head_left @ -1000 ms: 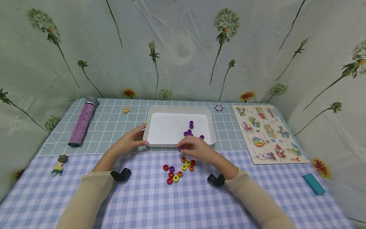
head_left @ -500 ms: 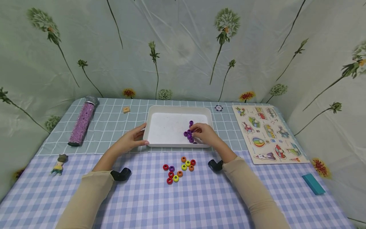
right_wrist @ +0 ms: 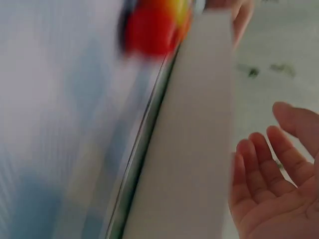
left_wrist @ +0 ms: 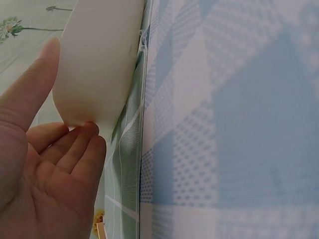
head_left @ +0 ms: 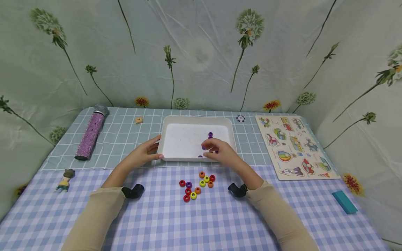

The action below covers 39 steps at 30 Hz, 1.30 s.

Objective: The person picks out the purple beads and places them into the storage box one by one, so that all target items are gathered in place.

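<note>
A shallow white tray (head_left: 182, 139) holds several purple beads (head_left: 210, 134) toward its right side. At the tray's left end, my left hand (head_left: 142, 152) touches the wall, its thumb and fingertips spread apart. The left wrist view shows that hand's fingertips resting against the tray's outer end (left_wrist: 94, 64). Over the tray's near right part is my right hand (head_left: 221, 152), thumb and fingers apart and nothing between them. It covers some of the purple beads. In front of the tray, red, orange and yellow beads (head_left: 202, 183) lie loose on the cloth with one purple bead (head_left: 188, 185).
A glittery pink microphone (head_left: 91, 134), a small figurine (head_left: 65, 180) and a wooden letter tile (head_left: 139, 120) lie on the left. To the right are a picture puzzle board (head_left: 295, 148), a poker chip (head_left: 240, 119) and a teal block (head_left: 344, 201).
My right hand carried a purple bead from the tray's front edge into the tray, then drew back slightly and spread its fingers. My left hand stayed at the tray's end.
</note>
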Tool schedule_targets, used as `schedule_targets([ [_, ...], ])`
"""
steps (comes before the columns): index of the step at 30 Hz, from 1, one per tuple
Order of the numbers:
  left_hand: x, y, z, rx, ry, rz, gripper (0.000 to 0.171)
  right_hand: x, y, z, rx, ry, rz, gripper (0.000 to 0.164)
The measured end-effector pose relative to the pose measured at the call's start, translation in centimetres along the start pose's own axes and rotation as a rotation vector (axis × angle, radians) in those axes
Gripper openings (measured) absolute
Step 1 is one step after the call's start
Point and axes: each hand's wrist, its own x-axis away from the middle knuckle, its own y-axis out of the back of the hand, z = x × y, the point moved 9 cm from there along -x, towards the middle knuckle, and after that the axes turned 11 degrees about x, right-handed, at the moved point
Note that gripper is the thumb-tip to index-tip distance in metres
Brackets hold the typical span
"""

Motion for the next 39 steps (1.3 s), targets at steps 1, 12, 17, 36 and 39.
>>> schedule_targets([
  [1,0.0,0.0,0.0,0.001,0.000,0.001,0.083,0.3,-0.4,0.8,-0.023,0.041,0.021,0.028],
  [12,0.0,-0.1,0.0,0.015,0.001,0.002,0.084,2.8,-7.3,2.5,-0.049,0.182,0.309,0.026],
  [17,0.0,0.0,0.0,0.011,0.002,-0.004,0.084,3.0,-9.0,2.5,0.111,0.168,0.397,0.023],
  [36,0.0,-0.1,-0.1,0.002,-0.001,0.005,0.085,1.5,-5.0,2.7,0.044,0.184,0.188,0.020],
  [39,0.0,-0.1,-0.1,0.000,-0.003,0.006,0.085,0.5,-2.6,1.6,-0.005,0.134,0.083,0.020],
])
